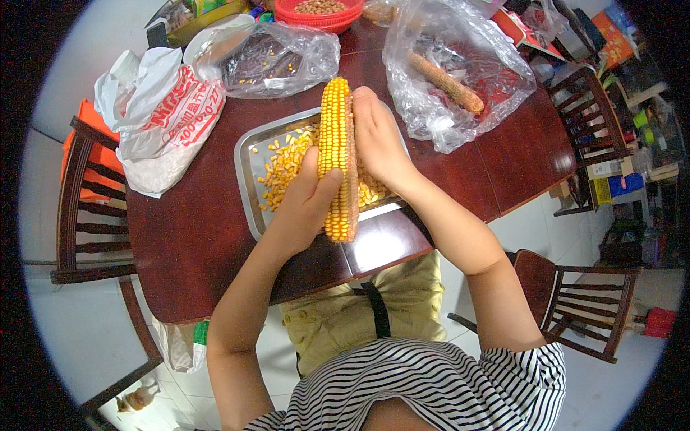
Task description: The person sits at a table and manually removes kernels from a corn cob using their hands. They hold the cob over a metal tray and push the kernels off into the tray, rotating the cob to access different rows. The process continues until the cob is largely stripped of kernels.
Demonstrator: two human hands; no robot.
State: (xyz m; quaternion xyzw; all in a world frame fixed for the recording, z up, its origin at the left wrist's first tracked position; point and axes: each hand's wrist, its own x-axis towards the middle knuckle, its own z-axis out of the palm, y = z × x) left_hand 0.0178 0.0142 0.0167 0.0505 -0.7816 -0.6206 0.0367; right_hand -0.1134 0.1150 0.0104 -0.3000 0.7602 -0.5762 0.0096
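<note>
A dried ear of yellow corn (335, 140) is held upright in the view over a metal tray (242, 178). My left hand (307, 202) grips its lower left side, the thumb lying across the kernels. On the ear's upper right side, where a strip of cob is bare of kernels, my right hand (377, 134) presses with its fingers close together; its palm side is hidden. Loose corn kernels (283, 167) lie in the tray on both sides of the ear.
A stripped corncob (447, 83) rests on a clear plastic bag (496, 113) at right. Another clear bag (280, 59), a white printed bag (161, 124) and a red basket (345, 16) of nuts or beans stand around the tray. Wooden chairs (67, 204) flank the table (183, 242).
</note>
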